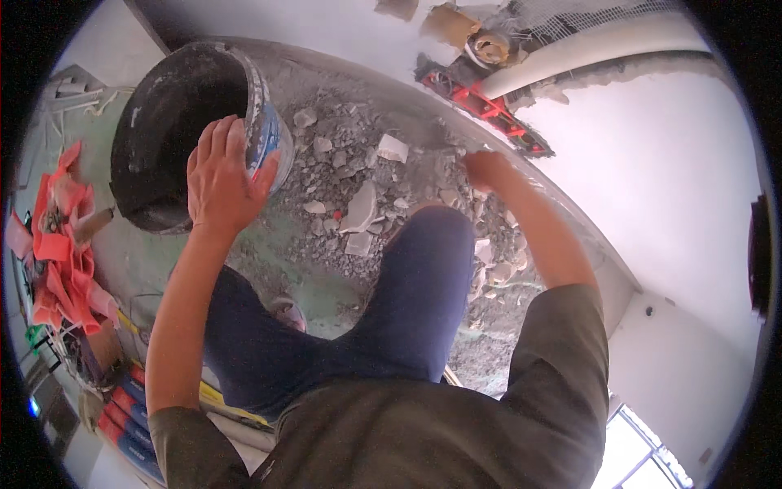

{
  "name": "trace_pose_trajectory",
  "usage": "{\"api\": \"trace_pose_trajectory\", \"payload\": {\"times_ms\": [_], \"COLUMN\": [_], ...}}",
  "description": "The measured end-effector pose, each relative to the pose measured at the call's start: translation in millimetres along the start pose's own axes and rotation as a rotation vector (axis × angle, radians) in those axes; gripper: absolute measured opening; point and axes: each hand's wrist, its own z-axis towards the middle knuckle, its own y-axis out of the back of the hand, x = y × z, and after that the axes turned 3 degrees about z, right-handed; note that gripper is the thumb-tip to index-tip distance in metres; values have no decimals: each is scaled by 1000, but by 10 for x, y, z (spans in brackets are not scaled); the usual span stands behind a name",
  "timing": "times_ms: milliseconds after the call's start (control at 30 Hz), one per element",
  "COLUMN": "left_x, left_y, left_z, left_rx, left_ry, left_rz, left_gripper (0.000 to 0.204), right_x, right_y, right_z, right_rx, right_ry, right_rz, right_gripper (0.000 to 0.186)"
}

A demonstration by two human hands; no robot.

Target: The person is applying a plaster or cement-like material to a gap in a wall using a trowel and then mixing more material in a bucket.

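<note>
A large black bucket (151,155) with a worn blue-and-white outside leans with its mouth toward me, at the left. My left hand (224,175) grips its near rim, fingers reaching over the mouth and thumb along the outer side. Grey rubble (338,171) covers the floor to the right of the bucket, with pale broken chunks such as a white piece (360,208) in it. At the far right of this heap, close to the wall, my right hand (489,171) is low over the debris. Its fingers curl down, closed, and whatever they hold is hidden.
The white wall (652,155) runs along the right, with a pale pipe (603,53) and a red frame (489,110) set into a gap. Crumpled red-pink material (61,253) lies at the left. Below it are red-and-blue packs (130,416). My bent knees flank the middle.
</note>
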Motion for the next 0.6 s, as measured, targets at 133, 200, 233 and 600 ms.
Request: {"api": "trace_pose_trajectory", "payload": {"times_ms": [133,200,233,600], "left_x": [-47,-44,-45,0], "left_y": [15,14,31,-4], "left_z": [10,-2,8,20], "left_rx": [38,40,40,29], "left_ry": [42,46,40,1], "left_rz": [-7,-1,-5,-57], "left_gripper": [57,57,57,57], "right_x": [-112,-6,32,500], "right_y": [-500,-512,-551,-1519], "right_z": [-293,-607,-722,-1783], "right_rx": [25,78,81,0], "right_ry": [46,-35,-42,-155], "right_rz": [25,106,111,260], "right_gripper": [38,38,38,41]}}
